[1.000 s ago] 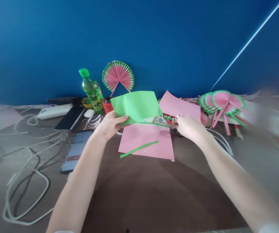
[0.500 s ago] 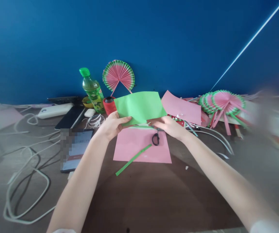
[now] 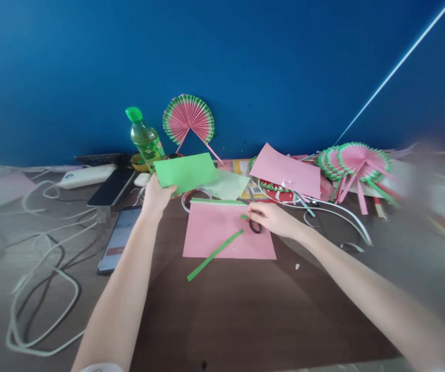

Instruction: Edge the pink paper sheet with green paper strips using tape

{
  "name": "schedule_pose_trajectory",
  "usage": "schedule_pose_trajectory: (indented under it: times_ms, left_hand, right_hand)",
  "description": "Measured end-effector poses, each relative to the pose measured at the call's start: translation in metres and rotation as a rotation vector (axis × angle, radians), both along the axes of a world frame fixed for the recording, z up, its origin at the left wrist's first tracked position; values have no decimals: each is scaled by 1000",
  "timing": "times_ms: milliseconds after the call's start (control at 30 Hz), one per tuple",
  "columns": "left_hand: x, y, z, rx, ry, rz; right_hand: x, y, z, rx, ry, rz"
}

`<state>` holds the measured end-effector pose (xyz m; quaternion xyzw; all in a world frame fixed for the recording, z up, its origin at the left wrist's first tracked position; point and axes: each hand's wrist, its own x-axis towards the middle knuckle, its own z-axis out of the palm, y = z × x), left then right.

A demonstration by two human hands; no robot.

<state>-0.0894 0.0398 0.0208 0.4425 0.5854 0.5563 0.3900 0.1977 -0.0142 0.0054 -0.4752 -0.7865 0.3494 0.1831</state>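
Note:
My left hand (image 3: 158, 197) pinches the lower left edge of a bright green paper sheet (image 3: 187, 171), held up at the left. My right hand (image 3: 271, 218) is over the right side of a flat pink paper sheet (image 3: 210, 232), fingers pressed together; what they hold is hidden. A black scissors handle (image 3: 255, 226) shows just below these fingers, and a small green piece (image 3: 244, 217) sits by the fingertips. A loose green paper strip (image 3: 214, 256) lies slantwise across the pink sheet's front edge. Along its back edge runs a green and white strip (image 3: 218, 202).
Behind lie a pale green paper (image 3: 229, 185), a tilted pink sheet (image 3: 288, 173) and pleated fans (image 3: 362, 160). Another fan (image 3: 189, 119) leans on the blue wall. A bottle (image 3: 146, 137), phone (image 3: 119, 240) and white cables (image 3: 47, 268) are at the left.
The green sheet has moved left in my left hand, uncovering the pale green paper. My right hand has let go of the sheet and come down to the scissors, whose handle has shifted slightly right.

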Motion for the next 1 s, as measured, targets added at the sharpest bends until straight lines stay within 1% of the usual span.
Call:
schedule_pose_trajectory:
  times_ms: [100,167,233,267,333,400,467,533,567,633,700,733,800,867,933,1000]
  left_hand:
    - [-14,3,-2,12,407,150]
    - [-18,1,2,-38,572,198]
    - [-17,-3,7,-87,632,215]
    - [-14,-5,10,-84,649,224]
    - [-9,-10,14,-19,693,259]
    - [-3,-15,19,68,743,290]
    - [2,-20,25,144,790,303]
    - [6,-25,33,220,844,293]
    - [8,-27,37,248,874,259]
    - [16,-32,43,260,912,122]
    - [27,-37,43,232,911,-77]
    - [34,-41,41,216,906,-202]
    - [49,-51,29,214,930,-433]
    - [62,-64,11,260,1042,-662]
    - [69,-79,-8,321,1142,-811]
    - [69,-93,-25,376,1218,-847]
  right_hand:
    - [13,-1,0,53,-68,-6]
    - [20,-2,2,104,-116,-24]
    - [22,-5,4,139,-119,-28]
    - [21,-8,4,143,-95,-14]
    - [16,-16,3,111,-15,54]
    - [9,-26,-1,71,58,161]
    - [2,-35,-6,62,57,256]
    - [-2,-42,-11,83,18,284]
    - [-3,-45,-12,107,-14,279]
    - [-3,-50,-14,177,-88,241]
    - [-4,-54,-15,256,-165,191]
    - [-5,-56,-16,291,-196,165]
    - [-8,-60,-19,340,-244,111]
    - [-11,-63,-21,369,-268,50]
    - [-12,-63,-22,363,-251,0]
    - [-8,-59,-20,307,-185,-26]
